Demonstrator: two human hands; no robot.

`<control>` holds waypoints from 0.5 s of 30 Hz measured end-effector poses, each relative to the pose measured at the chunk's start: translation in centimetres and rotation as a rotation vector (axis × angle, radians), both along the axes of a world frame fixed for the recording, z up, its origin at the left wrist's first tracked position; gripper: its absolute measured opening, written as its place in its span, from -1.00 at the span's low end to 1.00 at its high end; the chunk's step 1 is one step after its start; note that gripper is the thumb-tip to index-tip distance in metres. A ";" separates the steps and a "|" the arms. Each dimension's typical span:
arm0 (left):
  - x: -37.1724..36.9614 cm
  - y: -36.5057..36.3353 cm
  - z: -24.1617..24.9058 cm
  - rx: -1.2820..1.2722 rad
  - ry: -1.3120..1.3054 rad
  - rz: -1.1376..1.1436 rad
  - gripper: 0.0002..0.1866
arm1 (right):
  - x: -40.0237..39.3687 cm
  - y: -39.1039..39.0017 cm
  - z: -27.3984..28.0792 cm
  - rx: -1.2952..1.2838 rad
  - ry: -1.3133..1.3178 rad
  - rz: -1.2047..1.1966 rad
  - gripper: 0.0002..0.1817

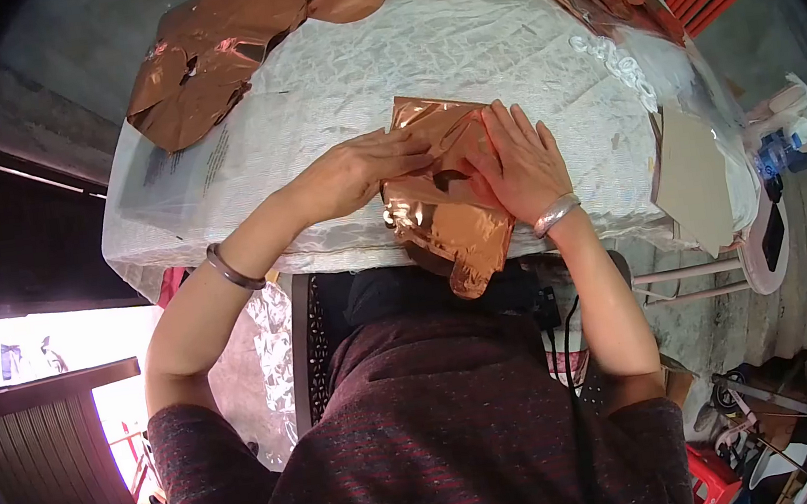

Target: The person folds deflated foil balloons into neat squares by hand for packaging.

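Copper-coloured foil piece (471, 227), mirror-bright and thin, on the middle of the near edge of the worktop (332, 79), partly over that edge. Fairly flat and straight-sided toward the far end, with a sharp crease running across between the hands; crumpled and full of white glints toward the near end. Dark opening or shadow near the middle, too reflective to tell which. Narrow rounded tab at the near end, out past the edge and above the lap.

Printed sheet (187, 173) with small lines of text near the left end of the worktop, too small to read. No brand legible on the foil.

Long axis running from near edge toward far edge, slightly aslant: tab toward the body and a little to the right, squared end toward the far edge.

Left hand (353, 169) on the left side of the foil, fingers stretched and together, pointing right; cannot tell whether pinching any of it. Right hand (526, 168) along the right side, fingers extended and slightly spread toward the far edge, thumb across the foil, without a grip.

Larger copper-coloured sheets (264, 17) along the far edge; beige card (693, 174) at the near right corner.
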State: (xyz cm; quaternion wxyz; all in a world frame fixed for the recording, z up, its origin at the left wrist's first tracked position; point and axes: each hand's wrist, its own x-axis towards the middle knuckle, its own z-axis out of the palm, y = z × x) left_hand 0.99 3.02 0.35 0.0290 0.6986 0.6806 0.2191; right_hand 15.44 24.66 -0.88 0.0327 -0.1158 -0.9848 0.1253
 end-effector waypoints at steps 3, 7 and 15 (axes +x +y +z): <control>-0.2 0.0 -0.1 -0.002 0.008 0.001 -0.40 | 0.1 0.3 0.1 0.013 -0.013 0.003 -0.28; 0.0 -0.1 -0.3 -0.024 -0.017 0.035 -0.43 | -0.1 3.1 -0.6 -0.314 0.103 0.098 -0.37; 1.4 -1.0 -0.5 0.002 -0.044 0.103 -0.46 | 8.3 2.9 1.5 -0.167 0.184 0.374 -0.28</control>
